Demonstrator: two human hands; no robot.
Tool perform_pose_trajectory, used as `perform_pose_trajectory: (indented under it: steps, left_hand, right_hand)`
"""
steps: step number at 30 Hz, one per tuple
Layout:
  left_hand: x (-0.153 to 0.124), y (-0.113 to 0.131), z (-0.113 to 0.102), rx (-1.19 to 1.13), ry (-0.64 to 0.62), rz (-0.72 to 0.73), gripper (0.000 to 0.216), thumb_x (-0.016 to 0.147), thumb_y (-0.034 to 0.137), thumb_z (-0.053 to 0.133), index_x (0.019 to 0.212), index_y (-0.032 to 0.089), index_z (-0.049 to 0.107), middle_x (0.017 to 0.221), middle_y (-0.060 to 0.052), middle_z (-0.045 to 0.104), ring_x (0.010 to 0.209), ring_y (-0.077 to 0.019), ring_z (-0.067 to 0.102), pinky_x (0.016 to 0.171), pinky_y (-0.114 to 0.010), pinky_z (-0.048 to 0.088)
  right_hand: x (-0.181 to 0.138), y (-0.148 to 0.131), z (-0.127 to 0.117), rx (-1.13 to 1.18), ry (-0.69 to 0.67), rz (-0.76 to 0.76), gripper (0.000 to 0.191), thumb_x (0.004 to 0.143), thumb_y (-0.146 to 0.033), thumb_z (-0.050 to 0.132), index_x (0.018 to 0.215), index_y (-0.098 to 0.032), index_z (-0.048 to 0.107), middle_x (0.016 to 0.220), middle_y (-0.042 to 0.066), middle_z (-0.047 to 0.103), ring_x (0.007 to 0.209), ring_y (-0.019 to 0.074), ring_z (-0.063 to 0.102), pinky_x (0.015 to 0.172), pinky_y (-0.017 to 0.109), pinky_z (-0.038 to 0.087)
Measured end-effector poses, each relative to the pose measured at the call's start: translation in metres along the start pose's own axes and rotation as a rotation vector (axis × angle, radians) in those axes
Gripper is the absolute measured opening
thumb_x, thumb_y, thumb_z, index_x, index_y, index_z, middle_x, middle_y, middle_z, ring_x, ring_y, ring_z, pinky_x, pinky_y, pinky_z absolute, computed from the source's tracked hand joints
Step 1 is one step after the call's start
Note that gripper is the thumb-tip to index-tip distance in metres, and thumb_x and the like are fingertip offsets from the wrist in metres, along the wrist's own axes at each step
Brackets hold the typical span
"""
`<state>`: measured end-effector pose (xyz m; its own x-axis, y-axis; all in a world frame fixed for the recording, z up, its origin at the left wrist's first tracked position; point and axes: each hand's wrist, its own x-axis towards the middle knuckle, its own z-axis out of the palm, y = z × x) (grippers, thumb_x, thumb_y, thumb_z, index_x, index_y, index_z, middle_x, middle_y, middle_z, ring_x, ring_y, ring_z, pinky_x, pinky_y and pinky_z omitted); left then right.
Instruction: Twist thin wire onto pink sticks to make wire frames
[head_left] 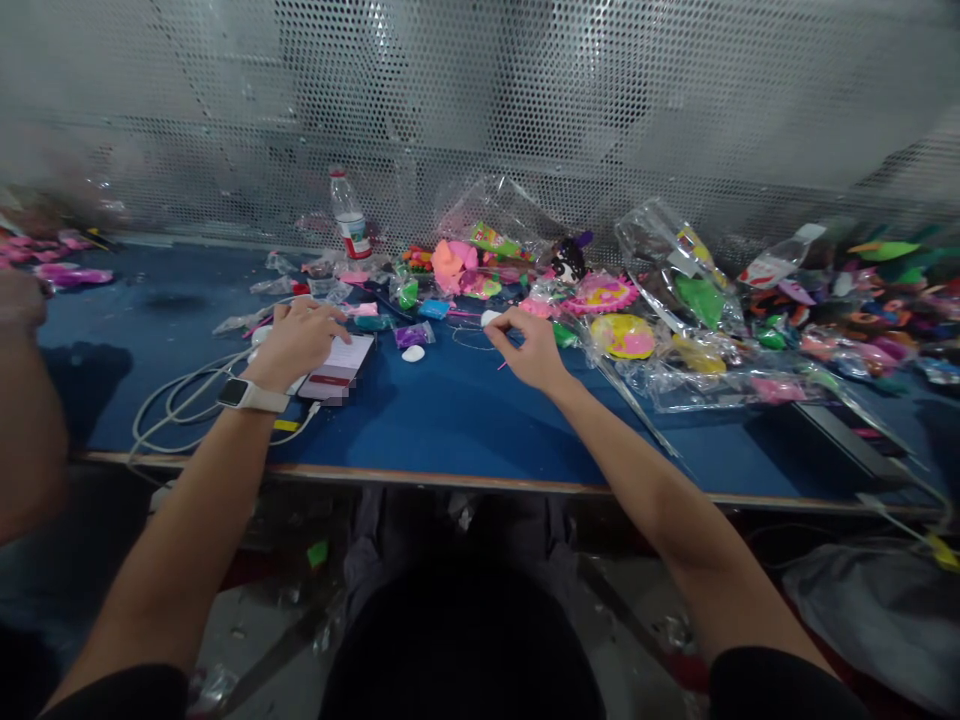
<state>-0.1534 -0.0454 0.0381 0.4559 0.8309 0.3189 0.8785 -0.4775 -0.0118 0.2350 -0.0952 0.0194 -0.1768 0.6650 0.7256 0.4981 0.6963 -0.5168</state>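
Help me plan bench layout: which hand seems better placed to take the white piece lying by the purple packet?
Probably the left hand: it's at the phone, seemingly grasping nothing, with the loose white piece nearby. The right hand pinches another white piece.

A phone [343, 366] lies on the table [442, 420], left of the person's middle, the left grip [300, 335] at its far left corner. Left of it a cable [144, 428] loops. Over at the back a bottle [351, 232] stands before the mesh [480, 100]; a second bottle [780, 258] tilts over on the right. Between them, bags [624, 336] lie right of the right grip [529, 345].
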Motion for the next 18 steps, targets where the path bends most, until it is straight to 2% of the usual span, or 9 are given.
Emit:
perform_pose_trajectory:
  steps: [4, 7, 12, 18]
  left_hand:
    - [0.000, 0.004, -0.005, -0.057, 0.047, -0.005, 0.040, 0.104, 0.011, 0.043, 0.096, 0.019, 0.082, 0.142, -0.003, 0.066, 0.131, -0.0263, 0.044, 0.118, -0.050, 0.025]
    - [0.000, 0.005, -0.011, -0.075, 0.079, 0.050, 0.040, 0.103, 0.010, 0.044, 0.093, 0.019, 0.081, 0.140, -0.002, 0.067, 0.135, -0.0248, 0.046, 0.122, -0.049, 0.022]
    - [-0.002, 0.002, -0.015, -0.008, 0.006, 0.216, 0.049, 0.098, 0.005, 0.041, 0.087, 0.027, 0.084, 0.139, 0.002, 0.073, 0.146, -0.0232, 0.042, 0.130, -0.052, 0.004]
    - [0.000, -0.005, -0.011, -0.084, -0.043, 0.246, 0.050, 0.094, 0.007, 0.040, 0.086, 0.028, 0.084, 0.135, 0.006, 0.077, 0.146, -0.0190, 0.044, 0.133, -0.052, -0.006]
  right_hand:
    - [0.000, 0.000, 0.000, -0.030, -0.011, 0.020, 0.023, 0.102, -0.040, 0.063, 0.085, -0.025, 0.067, 0.082, 0.003, 0.069, 0.078, 0.0203, 0.063, 0.078, 0.039, 0.051]
    - [0.000, 0.000, 0.000, -0.037, -0.009, 0.019, 0.024, 0.102, -0.041, 0.062, 0.084, -0.025, 0.067, 0.082, 0.003, 0.069, 0.078, 0.0204, 0.062, 0.078, 0.039, 0.051]
    - [0.001, 0.001, 0.000, -0.019, 0.008, -0.012, 0.025, 0.102, -0.041, 0.063, 0.084, -0.024, 0.067, 0.079, 0.002, 0.067, 0.075, 0.0186, 0.060, 0.075, 0.036, 0.050]
    - [0.002, 0.005, 0.001, -0.008, 0.009, -0.005, 0.023, 0.101, -0.037, 0.064, 0.083, -0.024, 0.067, 0.079, 0.001, 0.067, 0.075, 0.0181, 0.060, 0.075, 0.036, 0.049]
